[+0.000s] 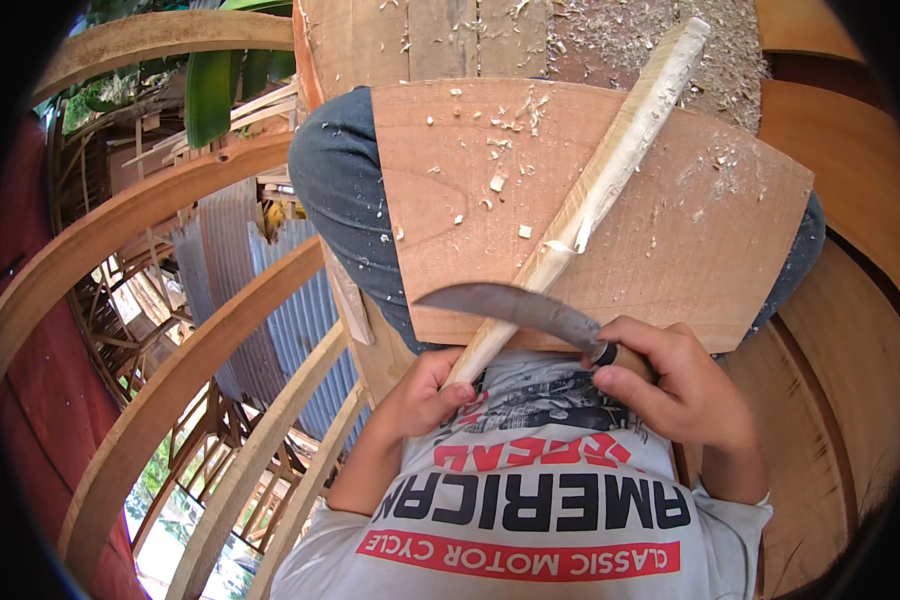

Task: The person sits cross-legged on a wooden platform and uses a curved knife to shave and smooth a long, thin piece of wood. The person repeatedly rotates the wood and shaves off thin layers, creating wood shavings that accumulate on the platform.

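Your left hand (pixel 420 395) grips the near end of a pale stick (pixel 590 195), which runs up and away across a board (pixel 670 250) resting on your lap. Your right hand (pixel 670 385) is clenched on the handle of a curved knife (pixel 515 305), its blade lying across the stick. Shavings (pixel 500 120) litter the board; a curl (pixel 562 246) clings to the stick.

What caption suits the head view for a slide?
Right hand holds a curved knife against a wooden stick gripped by the left hand, over a lap board.
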A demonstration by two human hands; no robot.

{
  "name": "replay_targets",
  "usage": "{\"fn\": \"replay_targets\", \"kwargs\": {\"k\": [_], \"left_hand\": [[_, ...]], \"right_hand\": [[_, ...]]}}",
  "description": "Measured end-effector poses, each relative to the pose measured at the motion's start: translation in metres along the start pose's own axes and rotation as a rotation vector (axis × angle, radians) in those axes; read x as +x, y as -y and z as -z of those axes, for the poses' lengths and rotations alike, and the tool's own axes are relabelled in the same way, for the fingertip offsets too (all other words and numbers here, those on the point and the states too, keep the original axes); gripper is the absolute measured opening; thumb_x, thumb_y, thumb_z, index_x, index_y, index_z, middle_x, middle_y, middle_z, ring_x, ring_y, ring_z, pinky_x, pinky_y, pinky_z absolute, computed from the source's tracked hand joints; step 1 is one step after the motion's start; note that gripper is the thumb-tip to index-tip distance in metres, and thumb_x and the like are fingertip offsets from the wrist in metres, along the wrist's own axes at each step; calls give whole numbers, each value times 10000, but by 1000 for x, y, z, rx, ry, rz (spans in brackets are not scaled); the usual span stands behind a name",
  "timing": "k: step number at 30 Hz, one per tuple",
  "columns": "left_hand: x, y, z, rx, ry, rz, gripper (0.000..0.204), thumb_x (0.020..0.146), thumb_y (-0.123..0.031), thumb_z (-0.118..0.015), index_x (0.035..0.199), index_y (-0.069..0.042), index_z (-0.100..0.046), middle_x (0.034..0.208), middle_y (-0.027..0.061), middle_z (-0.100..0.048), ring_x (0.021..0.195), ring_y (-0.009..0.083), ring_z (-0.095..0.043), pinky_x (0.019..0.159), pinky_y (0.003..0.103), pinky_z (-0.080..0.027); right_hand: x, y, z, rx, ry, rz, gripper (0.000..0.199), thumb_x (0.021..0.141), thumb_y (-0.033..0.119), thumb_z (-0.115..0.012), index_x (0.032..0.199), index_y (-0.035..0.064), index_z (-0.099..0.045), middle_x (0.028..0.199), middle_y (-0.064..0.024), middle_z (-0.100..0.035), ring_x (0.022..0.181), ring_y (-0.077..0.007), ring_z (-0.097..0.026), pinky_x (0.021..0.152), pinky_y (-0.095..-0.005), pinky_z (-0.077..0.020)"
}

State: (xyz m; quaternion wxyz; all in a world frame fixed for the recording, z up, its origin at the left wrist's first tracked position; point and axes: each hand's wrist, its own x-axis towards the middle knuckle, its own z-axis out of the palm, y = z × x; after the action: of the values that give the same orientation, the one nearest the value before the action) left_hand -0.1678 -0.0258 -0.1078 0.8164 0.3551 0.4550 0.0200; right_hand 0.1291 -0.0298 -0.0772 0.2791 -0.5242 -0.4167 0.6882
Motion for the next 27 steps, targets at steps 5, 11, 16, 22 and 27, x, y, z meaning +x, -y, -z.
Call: {"fn": "replay_targets", "kwargs": {"k": [5,11,16,22,27], "left_hand": [[3,-5,-10,-33,-36,-9,638,827,-663,-543,771,-33,-457,548,-42,-408,433,34,-368,412,190,-259],[3,0,-8,-49,-21,1,648,820,-681,-538,774,-39,-459,559,-44,-401,434,29,-354,411,184,-250],[1,5,-4,-58,0,10,643,823,-682,-532,778,-45,-455,577,-47,-398,444,25,-345,419,185,-254],[2,5,-9,-105,23,27,629,828,-670,-536,767,-50,-447,594,-44,-393,477,37,-339,437,193,-257],[1,8,-8,-71,17,5,628,823,-670,-547,764,-53,-442,597,-38,-381,499,46,-337,460,201,-278]], "right_hand": [[-6,12,9,160,-116,-269,152,876,108,-629,955,-20,-609,641,-27,-566,609,-68,-505,546,-248,-403],[-4,8,9,356,-235,-244,155,875,90,-631,961,-35,-601,768,-26,-590,685,-50,-500,585,-233,-408],[-6,3,6,158,-196,-204,168,846,59,-666,968,-38,-604,664,-2,-541,623,-47,-474,550,-201,-384],[0,-11,-5,-381,-632,162,191,802,62,-715,930,-25,-603,619,-78,-554,493,-117,-510,469,-247,-389],[-8,10,9,-101,104,-149,219,842,129,-690,938,-36,-581,609,-22,-543,526,-89,-495,492,-223,-367]]}}
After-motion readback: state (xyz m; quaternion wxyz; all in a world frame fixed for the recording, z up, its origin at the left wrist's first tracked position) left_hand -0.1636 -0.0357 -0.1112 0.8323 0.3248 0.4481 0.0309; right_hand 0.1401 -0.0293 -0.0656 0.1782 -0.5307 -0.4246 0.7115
